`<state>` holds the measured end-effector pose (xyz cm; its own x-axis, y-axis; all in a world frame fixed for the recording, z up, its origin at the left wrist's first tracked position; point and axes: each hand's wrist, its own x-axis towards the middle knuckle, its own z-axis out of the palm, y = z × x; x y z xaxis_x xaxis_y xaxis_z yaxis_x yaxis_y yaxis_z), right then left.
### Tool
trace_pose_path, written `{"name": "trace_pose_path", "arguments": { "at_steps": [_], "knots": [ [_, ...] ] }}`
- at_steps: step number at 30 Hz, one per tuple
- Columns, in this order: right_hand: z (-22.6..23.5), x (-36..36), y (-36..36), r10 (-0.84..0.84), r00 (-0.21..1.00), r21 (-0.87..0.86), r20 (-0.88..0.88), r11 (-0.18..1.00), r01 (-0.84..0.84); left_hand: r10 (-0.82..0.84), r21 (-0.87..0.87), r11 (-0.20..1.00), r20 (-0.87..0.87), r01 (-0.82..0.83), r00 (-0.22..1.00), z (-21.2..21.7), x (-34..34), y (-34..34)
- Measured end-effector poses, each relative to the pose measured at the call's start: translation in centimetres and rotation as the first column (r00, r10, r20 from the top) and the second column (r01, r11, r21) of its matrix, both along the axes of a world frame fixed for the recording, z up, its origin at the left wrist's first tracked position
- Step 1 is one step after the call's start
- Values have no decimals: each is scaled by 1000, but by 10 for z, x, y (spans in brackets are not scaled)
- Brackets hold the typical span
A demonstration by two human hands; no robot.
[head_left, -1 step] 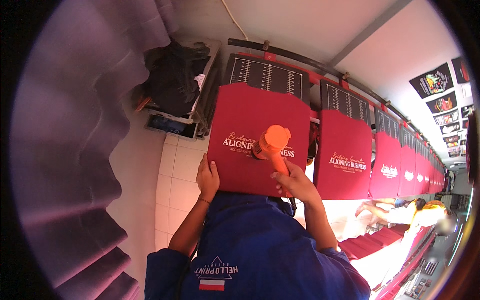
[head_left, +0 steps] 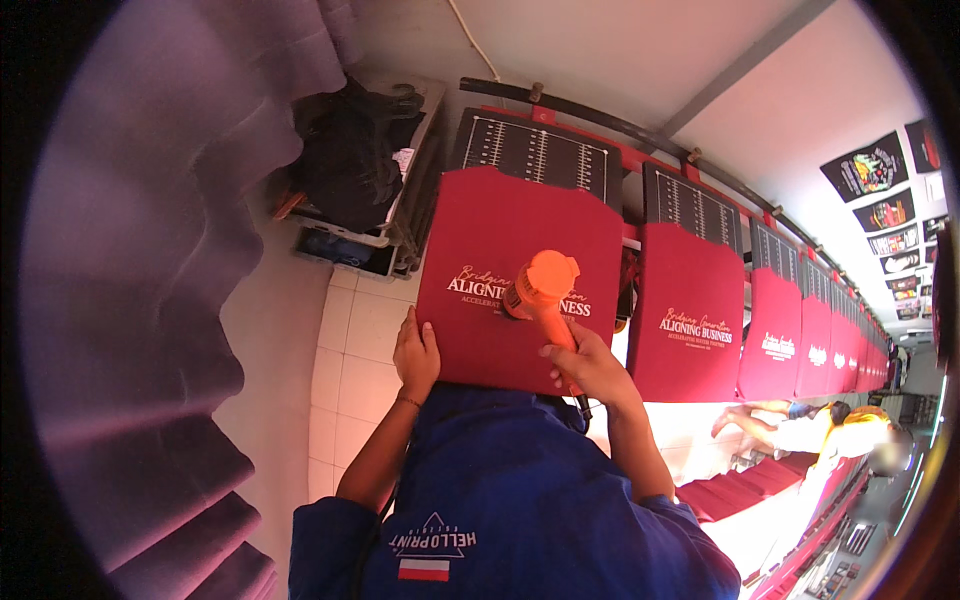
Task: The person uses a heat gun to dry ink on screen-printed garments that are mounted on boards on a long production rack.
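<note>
My right hand (head_left: 595, 365) is wrapped round the handle of an orange heat gun (head_left: 550, 278). Its dark nozzle is held over the white print on a dark red shirt (head_left: 520, 230), covering part of the lettering. A cord leaves the bottom of the handle. The shirt is stretched over a flat black printing board (head_left: 580, 165), whose bare far end carries white ruled marks. At the board's near left edge rests my left hand (head_left: 416, 355), fingers straight and thumb against the red cloth. Nothing shows in that hand.
To the right, more boards with printed red shirts (head_left: 688, 275) run in a row along a dark rail (head_left: 640, 132). Far left hangs a purple curtain (head_left: 150, 300). Crates (head_left: 400, 245) with dark items stand beside it. Another person (head_left: 815, 425) is at the lower right.
</note>
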<state>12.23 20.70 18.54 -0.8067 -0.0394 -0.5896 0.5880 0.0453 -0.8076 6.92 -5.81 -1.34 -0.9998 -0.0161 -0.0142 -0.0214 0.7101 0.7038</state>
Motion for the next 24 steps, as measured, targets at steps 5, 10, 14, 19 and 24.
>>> {"name": "trace_pose_path", "arguments": {
  "at_steps": [5, 10, 14, 19, 24],
  "knots": [
    [-3, -17, -19, 72, 997, -9, -39, 997, -72, 38, -41, 998, -128, -44, 991, 2, 1, 2],
    [-2, -34, -36, 126, 990, -19, -63, 992, -128, 57, -43, 997, -202, -67, 978, -4, 3, 0],
    [-5, -41, -43, 137, 988, -38, -75, 989, -140, 67, -34, 997, -194, -75, 979, -2, 3, -1],
    [-2, -45, -44, 185, 980, -20, -70, 982, -187, 68, -45, 996, -216, -79, 974, -3, 2, 1],
    [-2, -47, -43, 209, 975, 4, -68, 978, -209, 57, -42, 997, -237, -69, 970, -5, 2, 1]
  ]
}}
